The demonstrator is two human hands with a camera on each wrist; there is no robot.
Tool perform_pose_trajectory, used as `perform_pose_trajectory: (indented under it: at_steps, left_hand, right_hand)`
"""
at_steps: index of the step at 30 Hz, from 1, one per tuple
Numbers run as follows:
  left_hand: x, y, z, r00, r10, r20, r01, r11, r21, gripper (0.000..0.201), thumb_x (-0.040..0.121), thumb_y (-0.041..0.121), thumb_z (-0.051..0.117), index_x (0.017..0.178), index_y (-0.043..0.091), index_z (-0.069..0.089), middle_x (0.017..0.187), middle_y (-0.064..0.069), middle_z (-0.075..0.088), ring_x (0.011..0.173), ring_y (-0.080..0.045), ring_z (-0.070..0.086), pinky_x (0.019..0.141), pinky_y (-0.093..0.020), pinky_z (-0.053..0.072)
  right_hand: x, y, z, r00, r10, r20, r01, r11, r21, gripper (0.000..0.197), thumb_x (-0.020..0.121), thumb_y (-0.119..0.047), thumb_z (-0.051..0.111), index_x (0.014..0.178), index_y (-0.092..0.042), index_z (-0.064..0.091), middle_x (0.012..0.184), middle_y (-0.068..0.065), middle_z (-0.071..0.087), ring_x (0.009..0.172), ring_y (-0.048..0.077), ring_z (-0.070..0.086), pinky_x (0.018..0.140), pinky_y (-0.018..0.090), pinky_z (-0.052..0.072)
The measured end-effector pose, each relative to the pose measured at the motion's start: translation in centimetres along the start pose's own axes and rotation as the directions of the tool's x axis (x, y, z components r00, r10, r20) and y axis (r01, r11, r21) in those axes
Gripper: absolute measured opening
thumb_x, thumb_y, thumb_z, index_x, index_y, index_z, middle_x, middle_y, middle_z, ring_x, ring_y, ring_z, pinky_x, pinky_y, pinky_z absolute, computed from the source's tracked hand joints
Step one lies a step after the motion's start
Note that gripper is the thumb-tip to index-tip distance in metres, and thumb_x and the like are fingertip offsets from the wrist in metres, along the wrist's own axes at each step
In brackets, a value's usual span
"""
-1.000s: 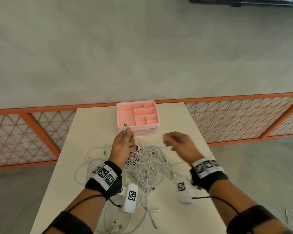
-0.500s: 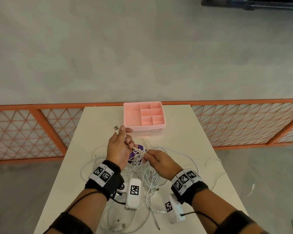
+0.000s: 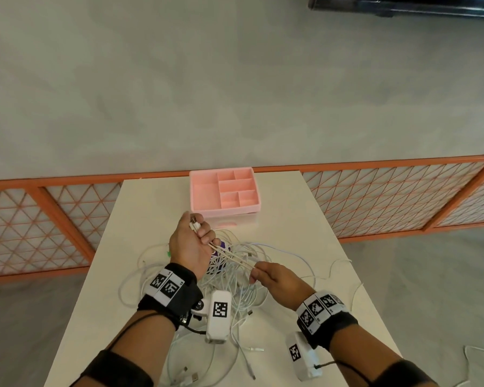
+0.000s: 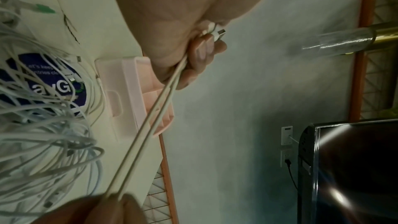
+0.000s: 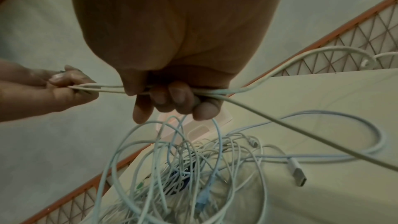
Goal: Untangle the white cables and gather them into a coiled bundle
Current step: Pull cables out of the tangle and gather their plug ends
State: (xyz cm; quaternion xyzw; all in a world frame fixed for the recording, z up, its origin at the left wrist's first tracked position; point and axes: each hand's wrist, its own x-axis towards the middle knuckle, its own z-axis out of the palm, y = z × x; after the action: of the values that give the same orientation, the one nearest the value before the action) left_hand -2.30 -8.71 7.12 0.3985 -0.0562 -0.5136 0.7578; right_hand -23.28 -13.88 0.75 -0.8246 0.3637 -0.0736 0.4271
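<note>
The left hand (image 3: 192, 244) was raised just on the near side of the pink organiser tray (image 3: 224, 192), its fingers (image 4: 201, 52) curled round two strands of white cable. The plug ends (image 4: 216, 31) of those strands poked out past the thumb side of the fist. From there the two strands (image 3: 232, 256) ran taut and side by side, away from the tray, to the right hand (image 3: 274, 277). In the right wrist view its fingers (image 5: 172, 98) were curled over the strands, pinching them against the thumb, and beyond the fist the strands looped away loose. The rest of the white cables (image 3: 235, 286) lay in a tangled heap on the worktop (image 3: 305, 233), nearer the person than the tray and below both hands; loose loops and plugs spread out around the heap. Under the heap, close to the tray's near wall, a round blue sticker (image 4: 49, 81) with white lettering showed through the strands. An orange mesh railing (image 3: 389, 196) ran behind the tray at the worktop's far edge.
</note>
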Motion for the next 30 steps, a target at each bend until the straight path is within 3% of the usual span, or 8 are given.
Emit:
perform_pose_trajectory:
  at_steps: [4,7,12,17,20,23,26,30]
  left_hand:
    - [-0.2,0.1,0.0,1.0,0.007,-0.017,-0.007,1.0,-0.027,0.024,0.091,0.013,0.037,0.069,0.016,0.046,0.053,0.002,0.031,0.044,-0.013,0.025,0.049,-0.025,0.029]
    - [-0.7,-0.5,-0.2,1.0,-0.004,-0.015,0.004,1.0,0.001,0.024,0.091,0.013,0.036,0.069,0.017,0.044,0.052,0.003,0.029,0.042,-0.011,0.022,0.041,-0.021,0.023]
    - [-0.8,-0.2,-0.9,0.997,-0.057,-0.045,0.062,0.992,0.113,0.032,0.101,0.022,0.036,0.07,0.018,0.043,0.051,0.006,0.027,0.039,-0.007,0.018,0.035,-0.016,0.014]
    - [-1.4,-0.6,-1.7,0.996,-0.071,-0.059,0.082,0.973,0.214,0.037,0.105,0.034,0.038,0.072,0.02,0.043,0.051,0.007,0.028,0.039,-0.007,0.017,0.038,-0.016,0.012]
    - [-2.2,-1.8,-1.4,0.996,-0.084,-0.033,0.09,0.959,0.268,0.037,0.105,0.037,0.041,0.072,0.02,0.044,0.05,0.007,0.029,0.038,-0.007,0.019,0.041,-0.017,0.013]
    - [-2.8,-3.1,-1.0,0.995,-0.1,0.002,0.096,0.961,0.259,0.032,0.104,0.031,0.043,0.075,0.018,0.043,0.052,0.005,0.031,0.039,-0.008,0.023,0.041,-0.018,0.019]
    - [-3.2,-4.2,-0.4,0.996,-0.087,0.027,0.078,0.969,0.235,0.028,0.105,0.025,0.041,0.078,0.017,0.041,0.056,0.003,0.032,0.042,-0.01,0.029,0.047,-0.025,0.033]
    - [-3.4,-4.3,0.4,1.0,-0.012,0.016,0.009,0.986,0.168,0.025,0.106,0.022,0.042,0.083,0.013,0.045,0.06,0.0,0.037,0.049,-0.016,0.038,0.06,-0.038,0.05]
  right_hand:
    - [-0.9,1.5,-1.4,0.999,0.02,-0.029,-0.022,0.998,-0.066,0.028,0.105,-0.029,0.04,0.112,-0.025,0.067,0.096,-0.009,0.064,0.078,-0.001,0.055,0.079,0.02,0.042]
    - [-0.5,2.9,-4.1,0.982,0.004,-0.187,-0.051,0.967,-0.25,0.036,0.103,-0.011,0.042,0.129,-0.025,0.061,0.101,-0.005,0.056,0.098,0.017,0.058,0.09,0.031,0.045]
    - [-0.8,7.0,-8.7,0.819,0.153,-0.554,-0.369,0.879,-0.303,0.054,0.089,0.008,0.041,0.129,-0.022,0.062,0.107,0.006,0.057,0.107,0.032,0.057,0.093,0.046,0.048]
    - [-3.1,10.3,-6.4,0.794,0.497,-0.35,-0.608,0.659,-0.443,0.037,0.092,-0.007,0.042,0.111,-0.029,0.065,0.123,0.001,0.061,0.116,0.026,0.057,0.1,0.039,0.046]
    - [-3.7,9.8,-4.3,0.801,0.594,-0.07,-0.544,0.675,-0.499,0.032,0.096,-0.013,0.044,0.122,-0.022,0.06,0.138,0.003,0.053,0.126,0.022,0.053,0.107,0.031,0.041]
    - [-2.9,5.7,-3.5,0.898,0.439,0.032,-0.405,0.852,-0.331,0.042,0.092,0.0,0.042,0.119,-0.027,0.06,0.141,0.001,0.049,0.131,0.019,0.047,0.11,0.029,0.035]
    - [-2.0,0.2,-1.8,0.989,0.135,-0.059,-0.132,0.99,0.046,0.038,0.089,-0.002,0.05,0.102,-0.036,0.062,0.121,-0.005,0.064,0.109,0.012,0.06,0.091,0.03,0.049]
    - [-1.0,-5.2,1.6,1.0,-0.017,0.009,0.015,0.985,0.174,0.006,0.099,-0.033,0.054,0.104,-0.033,0.056,0.085,-0.012,0.065,0.072,-0.003,0.059,0.071,0.013,0.046]
